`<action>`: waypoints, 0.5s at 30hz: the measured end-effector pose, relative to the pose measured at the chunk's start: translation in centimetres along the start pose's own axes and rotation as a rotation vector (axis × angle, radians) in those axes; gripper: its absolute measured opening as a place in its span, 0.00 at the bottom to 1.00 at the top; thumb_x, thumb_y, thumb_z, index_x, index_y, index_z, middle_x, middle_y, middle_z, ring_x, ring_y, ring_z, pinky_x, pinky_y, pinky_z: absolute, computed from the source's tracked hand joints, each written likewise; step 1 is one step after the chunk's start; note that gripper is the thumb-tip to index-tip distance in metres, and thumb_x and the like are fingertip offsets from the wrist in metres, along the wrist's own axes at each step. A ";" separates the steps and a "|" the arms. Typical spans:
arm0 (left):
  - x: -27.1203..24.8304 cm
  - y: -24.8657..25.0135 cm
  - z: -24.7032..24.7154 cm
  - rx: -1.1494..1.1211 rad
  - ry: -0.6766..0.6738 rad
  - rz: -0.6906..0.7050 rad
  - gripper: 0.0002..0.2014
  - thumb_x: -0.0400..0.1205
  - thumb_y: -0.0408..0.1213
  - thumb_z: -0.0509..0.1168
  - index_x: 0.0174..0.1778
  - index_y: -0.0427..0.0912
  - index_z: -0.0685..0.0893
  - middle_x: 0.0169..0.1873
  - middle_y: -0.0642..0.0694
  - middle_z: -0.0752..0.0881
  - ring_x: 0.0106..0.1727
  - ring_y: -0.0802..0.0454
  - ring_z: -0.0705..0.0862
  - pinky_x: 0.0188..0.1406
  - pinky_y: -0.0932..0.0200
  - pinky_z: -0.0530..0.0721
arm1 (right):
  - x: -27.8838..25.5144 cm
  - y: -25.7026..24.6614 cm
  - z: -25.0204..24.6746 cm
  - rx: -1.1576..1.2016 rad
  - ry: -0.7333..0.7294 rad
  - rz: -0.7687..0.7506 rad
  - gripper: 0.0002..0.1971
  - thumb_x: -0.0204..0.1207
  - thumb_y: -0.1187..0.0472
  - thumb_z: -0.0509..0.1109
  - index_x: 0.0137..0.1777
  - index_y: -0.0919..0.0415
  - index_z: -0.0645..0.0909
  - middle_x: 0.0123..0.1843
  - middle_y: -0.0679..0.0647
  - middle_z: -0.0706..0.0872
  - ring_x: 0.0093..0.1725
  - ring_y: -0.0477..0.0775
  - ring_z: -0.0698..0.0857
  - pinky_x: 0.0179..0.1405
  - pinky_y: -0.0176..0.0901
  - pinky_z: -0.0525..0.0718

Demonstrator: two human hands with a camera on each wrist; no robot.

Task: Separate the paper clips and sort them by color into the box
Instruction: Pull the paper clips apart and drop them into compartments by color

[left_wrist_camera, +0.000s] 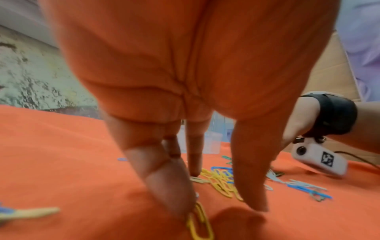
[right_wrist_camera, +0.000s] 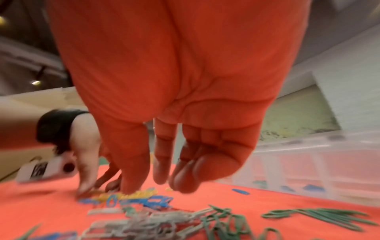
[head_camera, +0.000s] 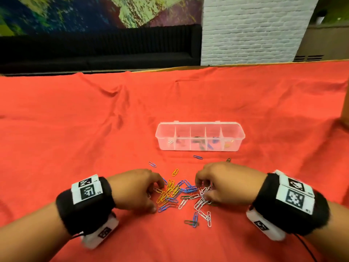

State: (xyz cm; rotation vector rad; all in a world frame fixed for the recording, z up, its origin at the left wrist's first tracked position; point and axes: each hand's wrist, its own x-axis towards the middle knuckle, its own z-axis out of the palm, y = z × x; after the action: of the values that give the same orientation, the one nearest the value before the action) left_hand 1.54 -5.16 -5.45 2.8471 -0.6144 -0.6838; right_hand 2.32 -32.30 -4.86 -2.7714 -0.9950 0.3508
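A loose pile of paper clips [head_camera: 181, 195] in yellow, blue, white and green lies on the red cloth between my hands. My left hand [head_camera: 156, 195] reaches down at the pile's left side with straight fingers. In the left wrist view one fingertip [left_wrist_camera: 180, 203] touches a yellow clip [left_wrist_camera: 200, 222]. My right hand [head_camera: 203, 191] hangs over the white clips [right_wrist_camera: 144, 222] at the pile's right side. Its fingers are loosely curled and nothing shows between them. The clear box [head_camera: 200, 127] with several compartments stands beyond the pile and holds a few clips sorted by colour.
Stray clips lie near the box, among them a blue one [head_camera: 197, 157] and a green one [head_camera: 228, 160]. A small group [head_camera: 200, 218] lies nearer to me. The red cloth [head_camera: 75, 129] is wrinkled at the back left. A cable [head_camera: 306, 248] trails from my right wrist.
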 end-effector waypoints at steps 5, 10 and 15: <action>0.4 -0.9 -1.3 0.040 0.134 0.017 0.16 0.73 0.44 0.73 0.57 0.54 0.84 0.43 0.58 0.86 0.43 0.58 0.84 0.46 0.58 0.82 | 3.0 -3.2 0.5 -0.073 0.022 -0.119 0.14 0.75 0.57 0.65 0.59 0.43 0.81 0.56 0.46 0.85 0.56 0.55 0.84 0.51 0.49 0.83; -1.0 -3.9 -4.1 0.215 0.189 -0.123 0.09 0.75 0.43 0.70 0.50 0.53 0.87 0.44 0.57 0.88 0.44 0.55 0.84 0.45 0.61 0.80 | 6.3 -5.1 0.5 -0.232 0.012 -0.171 0.17 0.74 0.61 0.65 0.59 0.45 0.83 0.52 0.51 0.89 0.51 0.61 0.86 0.45 0.49 0.84; -2.3 -6.0 -2.8 0.244 0.011 -0.142 0.13 0.73 0.49 0.70 0.54 0.58 0.85 0.46 0.59 0.87 0.46 0.58 0.84 0.44 0.60 0.82 | 7.8 -5.4 0.7 -0.318 -0.017 -0.143 0.12 0.75 0.67 0.61 0.56 0.56 0.80 0.52 0.58 0.82 0.49 0.64 0.84 0.37 0.48 0.73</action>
State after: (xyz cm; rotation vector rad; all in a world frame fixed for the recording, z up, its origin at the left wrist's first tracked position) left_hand 3.10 1.42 -3.41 3.1434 -0.5315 -0.6547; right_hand 4.69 -23.16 -5.50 -2.9504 -1.3506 0.2117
